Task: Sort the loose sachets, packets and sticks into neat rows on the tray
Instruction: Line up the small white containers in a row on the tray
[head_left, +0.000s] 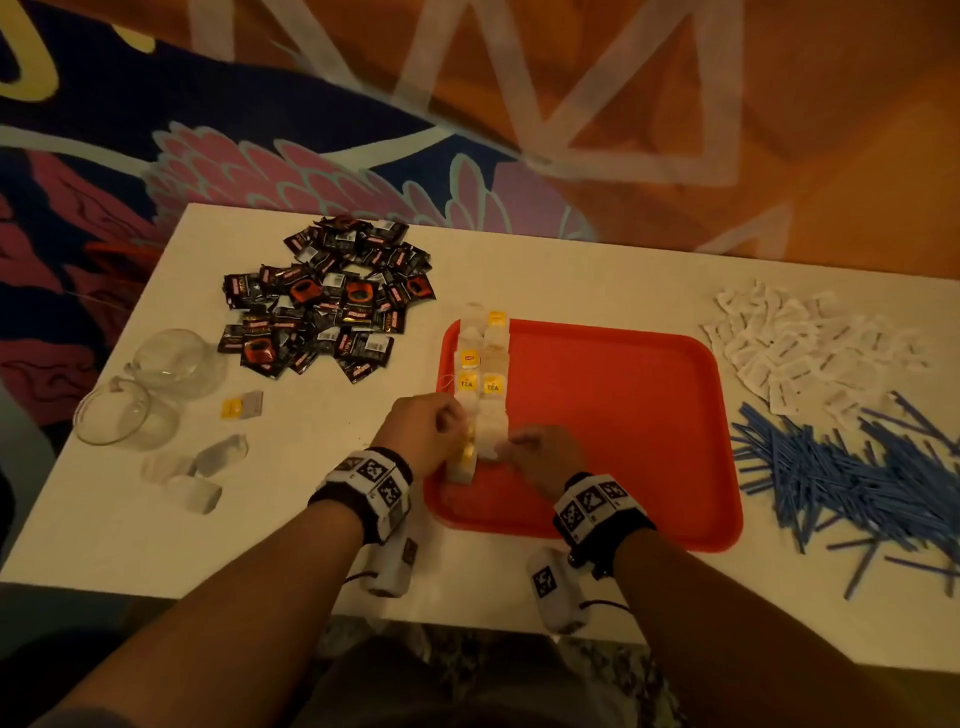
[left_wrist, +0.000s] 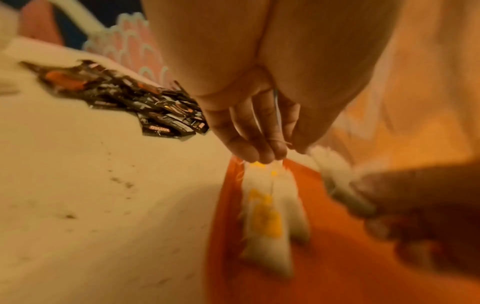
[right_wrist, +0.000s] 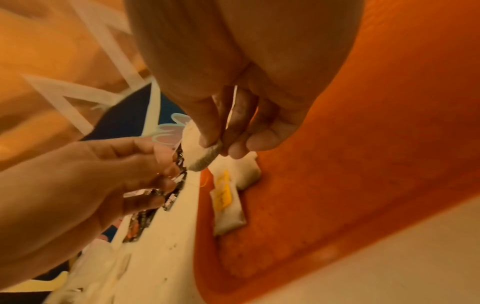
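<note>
- Tea bags (head_left: 480, 364) lie in two columns along the left edge of the red tray (head_left: 623, 415), long axis running near to far.
- Left hand (head_left: 423, 434) sits at the near end of the left column, its fingers (left_wrist: 255, 144) curled and pinching what looks like a tea bag's string or top edge; blur makes this uncertain.
- Right hand (head_left: 543, 457), just right of the right column, pinches a tea bag (right_wrist: 201, 152) between thumb and fingers (right_wrist: 235, 131), above the near end.
- That open slot lies directly below the right hand, the nearer one.
</note>
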